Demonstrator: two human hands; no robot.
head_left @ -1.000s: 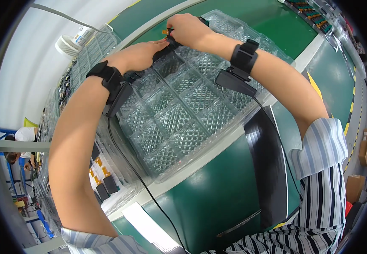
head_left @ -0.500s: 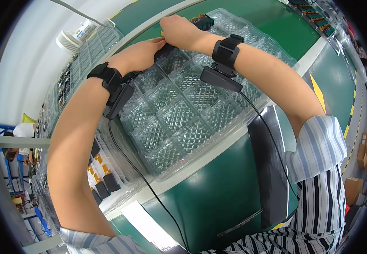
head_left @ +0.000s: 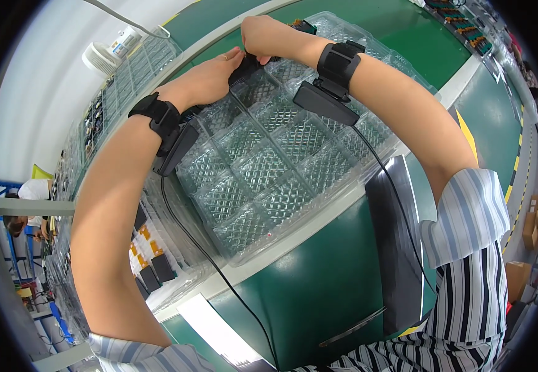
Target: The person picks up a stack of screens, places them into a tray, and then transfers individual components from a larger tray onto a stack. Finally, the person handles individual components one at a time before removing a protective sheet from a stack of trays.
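Both hands slid left along the far edge of the clear plastic tray [head_left: 269, 167] since a second ago. The right hand [head_left: 269, 36] now meets the left hand [head_left: 210, 77] over a small black part [head_left: 246, 65].

Bright, even overhead light; glare glints on the clear ribbed plastic tray [head_left: 269, 167]; fisheye bending and dark vignette at the rim.

A clear plastic compartment tray [head_left: 269, 167] lies across the green worktop's [head_left: 318, 291] near edge. Brown cardboard boxes [head_left: 517, 273] sit on the floor at far right.
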